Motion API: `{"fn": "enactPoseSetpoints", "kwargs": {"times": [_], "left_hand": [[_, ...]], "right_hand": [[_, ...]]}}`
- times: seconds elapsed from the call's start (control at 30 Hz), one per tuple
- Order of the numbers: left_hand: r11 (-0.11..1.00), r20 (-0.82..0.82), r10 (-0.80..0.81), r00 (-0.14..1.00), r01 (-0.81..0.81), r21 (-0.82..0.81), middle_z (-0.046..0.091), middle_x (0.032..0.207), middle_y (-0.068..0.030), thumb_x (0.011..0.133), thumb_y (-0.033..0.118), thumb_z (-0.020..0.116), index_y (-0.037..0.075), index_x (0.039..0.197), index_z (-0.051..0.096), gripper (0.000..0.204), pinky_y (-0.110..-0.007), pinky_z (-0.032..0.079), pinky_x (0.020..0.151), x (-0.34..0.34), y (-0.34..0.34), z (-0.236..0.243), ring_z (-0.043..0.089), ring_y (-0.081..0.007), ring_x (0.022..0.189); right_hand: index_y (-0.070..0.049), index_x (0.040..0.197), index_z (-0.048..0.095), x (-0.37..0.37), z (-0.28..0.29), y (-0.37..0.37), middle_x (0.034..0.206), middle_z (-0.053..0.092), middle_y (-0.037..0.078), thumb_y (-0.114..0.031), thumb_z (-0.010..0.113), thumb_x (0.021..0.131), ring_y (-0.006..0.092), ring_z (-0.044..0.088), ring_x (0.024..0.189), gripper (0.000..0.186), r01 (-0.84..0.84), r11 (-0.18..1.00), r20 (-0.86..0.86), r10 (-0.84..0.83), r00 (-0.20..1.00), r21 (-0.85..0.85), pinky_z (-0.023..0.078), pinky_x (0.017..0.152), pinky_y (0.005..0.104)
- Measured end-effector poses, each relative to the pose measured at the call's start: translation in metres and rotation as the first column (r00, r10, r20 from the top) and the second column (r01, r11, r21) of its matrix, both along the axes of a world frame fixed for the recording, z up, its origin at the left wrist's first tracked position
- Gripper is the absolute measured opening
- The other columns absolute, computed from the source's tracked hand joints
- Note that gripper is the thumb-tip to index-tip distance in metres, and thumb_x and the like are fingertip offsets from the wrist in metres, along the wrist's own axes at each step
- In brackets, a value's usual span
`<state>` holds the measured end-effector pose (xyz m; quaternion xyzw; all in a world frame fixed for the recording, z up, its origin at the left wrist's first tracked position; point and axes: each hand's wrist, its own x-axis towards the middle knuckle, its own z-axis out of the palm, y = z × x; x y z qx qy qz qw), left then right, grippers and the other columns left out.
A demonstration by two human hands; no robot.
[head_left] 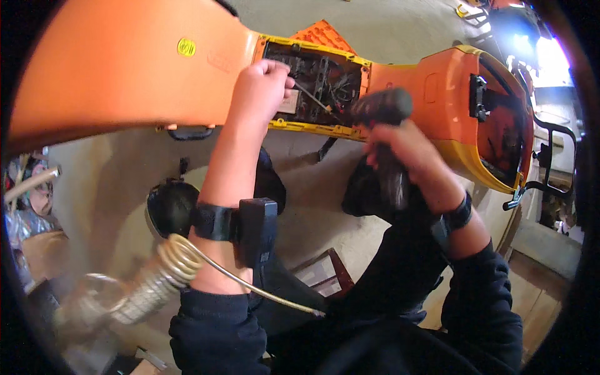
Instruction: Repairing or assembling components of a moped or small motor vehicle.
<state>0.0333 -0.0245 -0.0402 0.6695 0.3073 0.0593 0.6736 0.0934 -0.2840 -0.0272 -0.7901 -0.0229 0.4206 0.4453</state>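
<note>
An orange and yellow vehicle body (125, 75) lies across the top of the view, with an open compartment (337, 75) full of dark wiring and parts. My left hand (261, 87) is over the compartment's left part, fingers curled on what looks like a thin rod (312, 97) that slants down to the right. My right hand (406, 153) grips a black power drill (384, 106), blurred, its head at the compartment's right edge. Where the drill's tip sits is unclear.
Behind the compartment lies an orange panel (322, 34). A coiled hose (162, 278) hangs beside my left forearm. A black rounded object (169, 206) rests on the floor at left, near assorted clutter (34, 225). A black tubular frame (556, 162) projects at right.
</note>
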Motion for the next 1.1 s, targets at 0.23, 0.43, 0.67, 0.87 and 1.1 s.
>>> {"fn": "enactPoseSetpoints", "kwargs": {"times": [0.23, 0.43, 0.67, 0.87, 1.1], "left_hand": [[0.763, -0.107, -0.311, 0.944, 0.316, 0.564, 0.067, 0.096, -0.0176, 0.088, 0.018, 0.056, 0.009, 0.107, 0.066, 0.023, -0.042, 0.050, 0.081, 0.080, -0.047, -0.069, 0.064, -0.0342, 0.093], [0.401, -0.127, -0.413, 0.902, 0.305, 0.864, 0.063, 0.108, -0.0098, 0.085, 0.019, 0.063, 0.014, 0.118, 0.062, 0.033, -0.042, 0.045, 0.091, 0.168, -0.070, -0.127, 0.055, -0.0312, 0.106], [0.113, -0.143, -0.518, 0.843, 0.233, 0.966, 0.062, 0.100, -0.0023, 0.080, 0.022, 0.069, 0.019, 0.110, 0.067, 0.031, -0.040, 0.045, 0.084, 0.208, -0.073, -0.173, 0.056, -0.0227, 0.102], [0.066, -0.058, -0.476, 0.878, 0.101, 0.993, 0.064, 0.077, -0.0038, 0.076, 0.016, 0.065, 0.011, 0.085, 0.066, 0.011, -0.039, 0.048, 0.070, 0.205, -0.090, -0.170, 0.062, -0.0241, 0.082], [0.298, -0.188, -0.396, 0.899, 0.320, 0.899, 0.066, 0.076, -0.0084, 0.087, 0.018, 0.058, 0.003, 0.084, 0.061, 0.016, -0.041, 0.049, 0.062, 0.178, -0.064, -0.097, 0.065, -0.0265, 0.070]], "right_hand": [[-0.001, 0.099, 0.060, -0.034, 0.034, -0.029, 0.073, 0.062, 0.010, -0.017, 0.063, 0.076, 0.0179, 0.063, 0.064, 0.028, -0.209, 0.978, 0.081, 0.209, 0.975, -0.008, 0.050, 0.059, 0.0340], [-0.001, 0.102, 0.061, -0.031, 0.028, -0.056, 0.087, 0.066, 0.024, -0.026, 0.063, 0.075, 0.0391, 0.065, 0.088, 0.037, -0.374, 0.909, 0.026, 0.385, 0.923, -0.181, 0.051, 0.077, 0.0439], [-0.003, 0.111, 0.061, -0.027, 0.010, -0.088, 0.103, 0.065, 0.024, -0.036, 0.061, 0.080, 0.0400, 0.062, 0.099, 0.045, -0.326, 0.916, 0.156, 0.366, 0.918, -0.232, 0.049, 0.088, 0.0443], [-0.003, 0.112, 0.061, -0.025, 0.017, -0.088, 0.104, 0.065, 0.024, -0.036, 0.063, 0.079, 0.0411, 0.062, 0.099, 0.047, -0.337, 0.920, 0.147, 0.368, 0.918, -0.200, 0.049, 0.087, 0.0451], [-0.002, 0.108, 0.062, -0.024, 0.032, -0.068, 0.099, 0.066, 0.025, -0.035, 0.065, 0.076, 0.0401, 0.063, 0.096, 0.046, -0.436, 0.851, -0.020, 0.451, 0.892, -0.293, 0.051, 0.084, 0.0460]]}}
